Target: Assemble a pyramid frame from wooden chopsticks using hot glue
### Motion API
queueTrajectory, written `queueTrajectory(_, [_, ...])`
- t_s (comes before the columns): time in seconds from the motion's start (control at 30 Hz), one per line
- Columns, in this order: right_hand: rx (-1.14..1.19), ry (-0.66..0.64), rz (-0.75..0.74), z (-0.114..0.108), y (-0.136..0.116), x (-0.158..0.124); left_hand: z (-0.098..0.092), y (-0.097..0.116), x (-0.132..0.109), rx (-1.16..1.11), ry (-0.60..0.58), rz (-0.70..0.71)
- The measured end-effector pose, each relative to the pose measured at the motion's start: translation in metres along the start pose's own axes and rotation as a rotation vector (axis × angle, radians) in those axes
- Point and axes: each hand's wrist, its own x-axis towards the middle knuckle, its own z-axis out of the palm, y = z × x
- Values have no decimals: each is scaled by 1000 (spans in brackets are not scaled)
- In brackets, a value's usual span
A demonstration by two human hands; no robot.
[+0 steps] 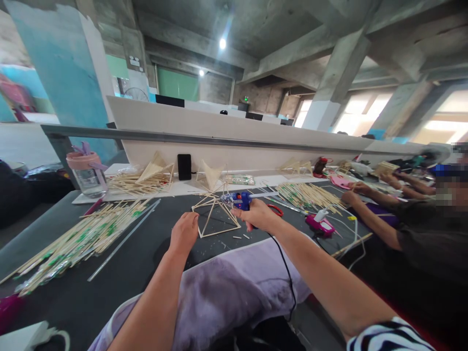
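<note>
Glue gun [240,198] sat gripped in the right hand [259,215], nozzle toward nine o'clock, near the stick frame's [219,232] top; the frame lay at two o'clock from the left hand [185,229], whose fingertips pinched its edge.

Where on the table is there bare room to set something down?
Bare dark tabletop lies between the clear rod and the left hand, with more nearside of the left stick bundle. Crowded: around the stick frame, where the right hand holds the blue glue gun, and the white ledge behind.
</note>
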Motion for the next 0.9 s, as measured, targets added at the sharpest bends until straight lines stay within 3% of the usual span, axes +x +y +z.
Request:
queueTrajectory(0.23, [133,2,18,14,7,1,1,1,-1,1,-11,19])
queueTrajectory(0.4, [212,56,-13,11,17,7,-3,7,-4,-22,-13,36])
queueTrajectory(0.53, [416,7,-31,6,25,12,-6,10,-7,-60,3,18])
queueTrajectory(0.63, [620,-49,-67,-3,27,16,-8,8,-8,-109,-1,-111])
queueTrajectory(0.73, [778,-149,-83,-15,30,22,-13,8,3,-253,-76,-368])
queueTrajectory(0.8, [816,-219,-98,-22,34,27,-20,11,20,-393,-135,-492])
queueTrajectory(0.9, [805,-299,-105,-25,40,38,-32,17,63,-501,-212,-496])
